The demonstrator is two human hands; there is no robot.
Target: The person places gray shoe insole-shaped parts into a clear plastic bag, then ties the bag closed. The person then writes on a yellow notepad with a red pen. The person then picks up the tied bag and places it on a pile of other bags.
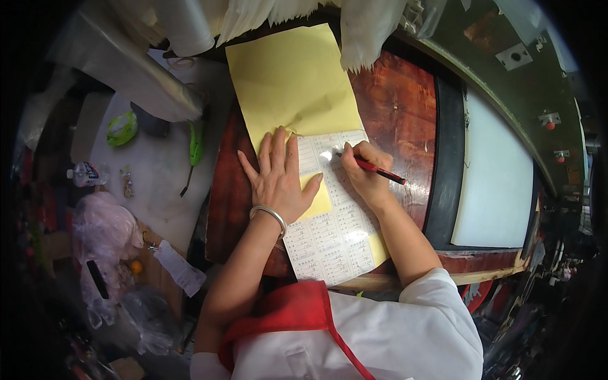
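Note:
My right hand (pixel 367 174) grips a red and black pen (pixel 384 172), its tip down on a sheet of white printed labels (pixel 335 244). Several labels on the sheet carry handwriting, and gaps show the yellow backing (pixel 316 197) where labels are gone. My left hand (pixel 276 177) lies flat with fingers spread, pressing on the sheet's left edge and the yellow paper (pixel 291 82) above it. A silver bangle (pixel 271 215) circles the left wrist. Paper and labels rest on a glossy reddish-brown wooden table (pixel 405 120).
A white board in a black frame (pixel 494 171) lies on the right. To the left, a pale surface holds a green tape measure (pixel 121 128), a green-handled tool (pixel 195 144) and a small bottle (pixel 87 174). Pink plastic bags (pixel 104 228) and a paper tag (pixel 179 268) sit nearer. White plastic sheeting (pixel 373 28) hangs above.

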